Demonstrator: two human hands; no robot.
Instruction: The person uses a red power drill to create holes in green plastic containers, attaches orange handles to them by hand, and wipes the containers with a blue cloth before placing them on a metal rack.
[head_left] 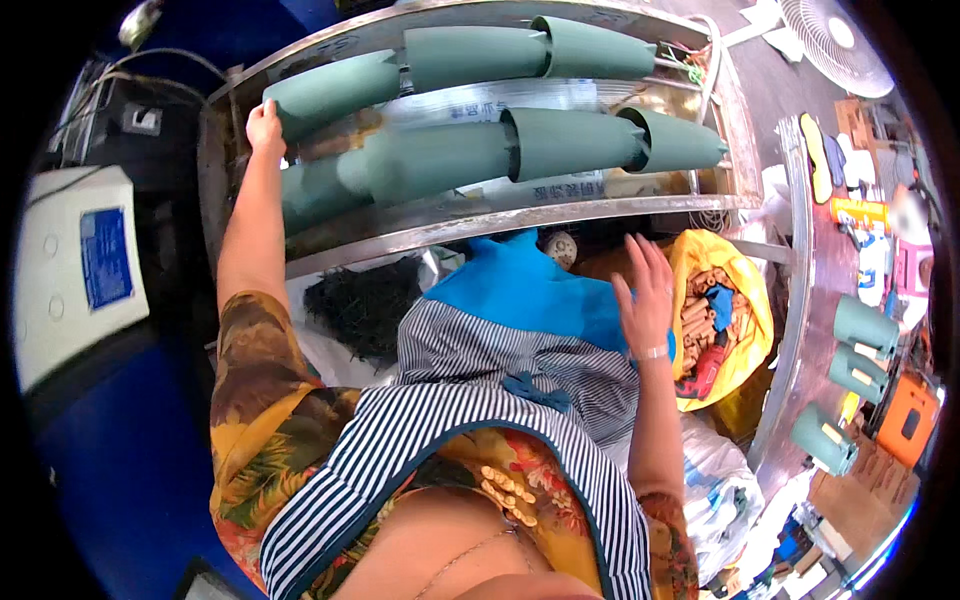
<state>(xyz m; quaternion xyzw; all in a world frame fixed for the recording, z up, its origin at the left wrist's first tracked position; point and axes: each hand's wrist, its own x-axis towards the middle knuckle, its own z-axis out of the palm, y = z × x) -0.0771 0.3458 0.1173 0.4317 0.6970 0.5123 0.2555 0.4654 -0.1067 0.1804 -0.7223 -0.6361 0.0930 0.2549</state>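
Note:
Two rows of dull green, tapered plastic sleeves lie in a long metal-framed trough (470, 222) in front of me. My left hand (266, 128) is closed on the left rim of a green sleeve (335, 90) in the far row. In the near row, a green sleeve (435, 160) looks smeared, and its left end overlaps another one. Farther right, the sleeves (565, 145) are partly pushed into each other. My right hand (648, 295) holds nothing; its fingers are spread in the air beside a yellow bag (765, 320), apart from the sleeves.
Small brown tubes (700, 315) and a red item (703, 372) fill the yellow bag. Black stringy scraps (365, 310) lie under the trough. On the right, a bench (790, 290) bears more green sleeves (865, 325). A white fan (835, 40) stands far right; a white-and-blue box (80, 270) is left.

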